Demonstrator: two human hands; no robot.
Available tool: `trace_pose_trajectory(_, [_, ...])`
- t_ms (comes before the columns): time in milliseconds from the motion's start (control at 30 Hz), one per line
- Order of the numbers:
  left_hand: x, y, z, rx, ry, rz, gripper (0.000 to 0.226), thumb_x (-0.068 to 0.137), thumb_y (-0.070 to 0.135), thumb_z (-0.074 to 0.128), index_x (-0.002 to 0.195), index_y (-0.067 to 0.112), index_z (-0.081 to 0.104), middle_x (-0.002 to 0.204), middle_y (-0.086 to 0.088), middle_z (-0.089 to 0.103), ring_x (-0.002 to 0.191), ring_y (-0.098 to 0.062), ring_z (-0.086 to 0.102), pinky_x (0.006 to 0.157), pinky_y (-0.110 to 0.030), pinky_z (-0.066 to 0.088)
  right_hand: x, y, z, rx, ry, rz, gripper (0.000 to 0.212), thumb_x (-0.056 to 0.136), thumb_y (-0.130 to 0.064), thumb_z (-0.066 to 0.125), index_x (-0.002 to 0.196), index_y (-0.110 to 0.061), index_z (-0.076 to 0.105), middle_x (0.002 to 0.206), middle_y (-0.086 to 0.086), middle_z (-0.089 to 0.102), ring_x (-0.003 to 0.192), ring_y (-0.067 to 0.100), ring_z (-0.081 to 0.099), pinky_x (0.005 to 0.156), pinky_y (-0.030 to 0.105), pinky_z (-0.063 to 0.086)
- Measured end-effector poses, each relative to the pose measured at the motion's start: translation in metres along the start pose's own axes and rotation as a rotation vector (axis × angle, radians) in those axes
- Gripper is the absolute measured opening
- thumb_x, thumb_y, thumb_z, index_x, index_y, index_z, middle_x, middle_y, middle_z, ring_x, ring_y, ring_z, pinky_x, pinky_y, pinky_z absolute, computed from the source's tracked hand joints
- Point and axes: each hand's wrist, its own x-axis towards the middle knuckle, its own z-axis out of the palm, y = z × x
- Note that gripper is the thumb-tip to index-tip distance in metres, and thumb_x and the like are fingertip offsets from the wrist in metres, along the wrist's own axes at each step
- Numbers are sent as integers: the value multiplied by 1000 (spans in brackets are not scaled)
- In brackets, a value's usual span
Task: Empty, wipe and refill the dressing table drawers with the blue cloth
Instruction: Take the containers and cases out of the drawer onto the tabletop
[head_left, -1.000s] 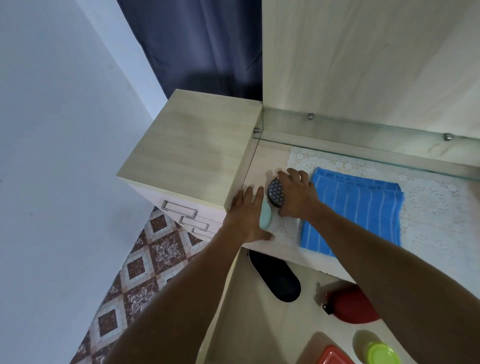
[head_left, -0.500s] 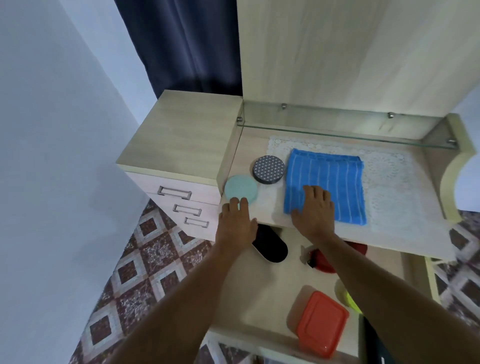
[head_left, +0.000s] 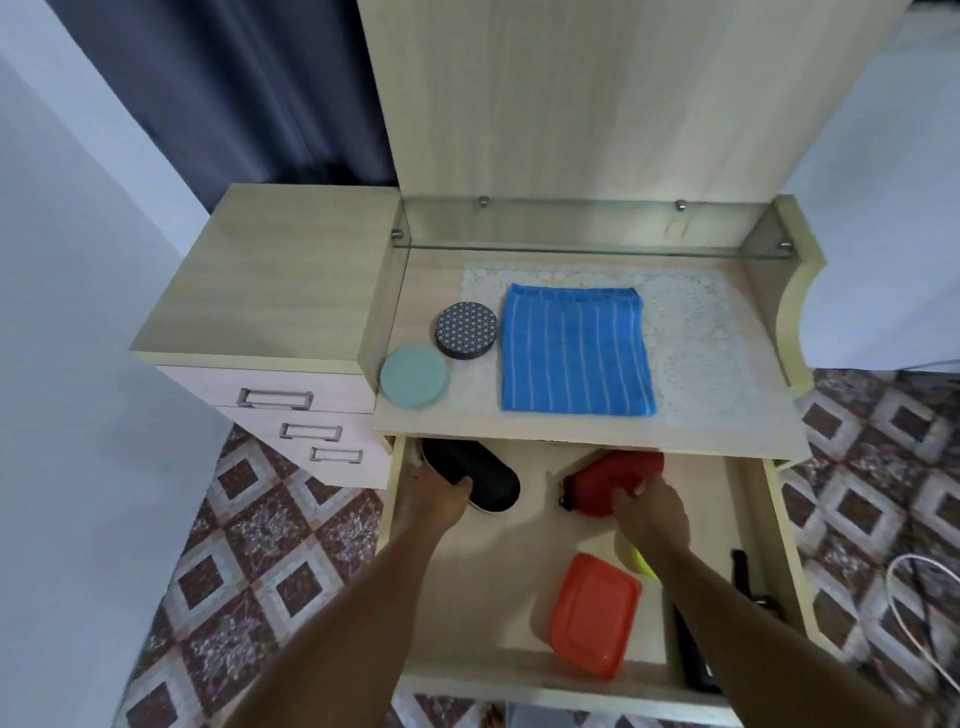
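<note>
Nearest the viewer, two bare forearms reach into a pulled-out drawer (head_left: 519, 540) of pale wood. An orange lidded box (head_left: 595, 616) lies by the drawer's front wall. Just right of it, a yellow-green object (head_left: 640, 560) is mostly hidden under the right forearm, and a dark object (head_left: 742, 571) lies along the right wall, too blurred to tell what it is.

Farther in, the left hand (head_left: 434, 501) curls its fingers and thumb round the near end of a black oval case (head_left: 485, 478) at the drawer's left. The right hand (head_left: 649, 506) grips a red pouch (head_left: 613, 480), with its fingers curled over the top.

Above the drawer, on the table top (head_left: 727, 431), a blue cloth (head_left: 574, 351) with thin white stripes lies folded flat on a white lace mat (head_left: 696, 332). Left of the cloth sit a dark patterned round tin (head_left: 466, 330) and a mint-green round tin (head_left: 414, 376), touching each other.

A glass shelf (head_left: 587, 250) runs along the back. To the left stands a side cabinet (head_left: 280, 270) with three shut drawers, and behind it hangs a dark curtain (head_left: 234, 104).
</note>
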Motion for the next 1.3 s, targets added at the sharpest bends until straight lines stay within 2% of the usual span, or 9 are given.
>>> trace_pose_trajectory(133, [5,11,6,-107,-40,-129,83,84,42,67,143,-4,30,136,-17,51,122,-31,52,102,-34,44,12,-4,2,242,-8,226,66,82,-37,70,123,6,42,126,26,52,115,40,53,90,40,44])
trace_pose_trajectory(367, [28,31,23,-280,16,-242,89,71,53,76,134,-1,44,129,-15,57,114,-32,58,96,-40,50,52,-11,10,414,-84,468,94,69,-46,80,131,6,32,131,24,49,117,39,53,96,46,48])
trace_pose_trajectory(633, [42,38,32,-594,-60,-387,86,53,40,82,126,7,50,120,-10,60,103,-29,58,88,-47,54,63,-18,17,509,-165,482,89,61,-35,86,128,0,41,122,19,54,107,35,58,89,46,54])
trace_pose_trajectory(733, [38,31,35,-586,-138,-405,88,53,36,84,127,7,47,118,-11,59,102,-30,59,85,-47,55,55,-18,24,476,-188,458,88,54,-39,87,123,-2,48,119,18,56,104,34,59,87,44,55])
trace_pose_trajectory(900, [5,17,27,-579,-223,-378,65,65,30,85,116,7,53,105,-12,63,92,-29,62,71,-36,55,33,-21,27,506,-238,433,85,56,-39,85,123,-1,50,116,17,60,101,34,60,85,42,55])
trace_pose_trajectory(967, [-7,12,23,-557,-274,-342,52,71,26,82,110,8,53,97,-9,62,85,-26,61,65,-32,53,25,-20,26,557,-262,412,91,53,-43,85,125,0,51,116,16,61,101,33,61,85,40,55])
trace_pose_trajectory(1067, [-27,7,16,-526,-351,-295,48,74,26,80,109,8,55,92,-7,63,82,-24,62,70,-34,54,13,-12,27,636,-280,360,110,33,-51,84,124,1,52,112,15,63,97,31,64,85,44,57])
trace_pose_trajectory(1200, [-51,7,10,-473,-430,-198,60,70,34,82,118,11,55,108,-9,65,93,-26,63,75,-36,53,-14,-11,9,705,-321,317,79,55,-30,89,117,7,57,106,18,66,92,31,66,85,46,57])
trace_pose_trajectory(1300, [-68,16,6,-461,-490,-120,56,70,34,82,118,14,58,108,-6,66,95,-25,63,77,-36,52,-30,-7,-3,727,-383,273,72,56,-27,89,111,8,60,99,19,70,87,33,70,80,50,58])
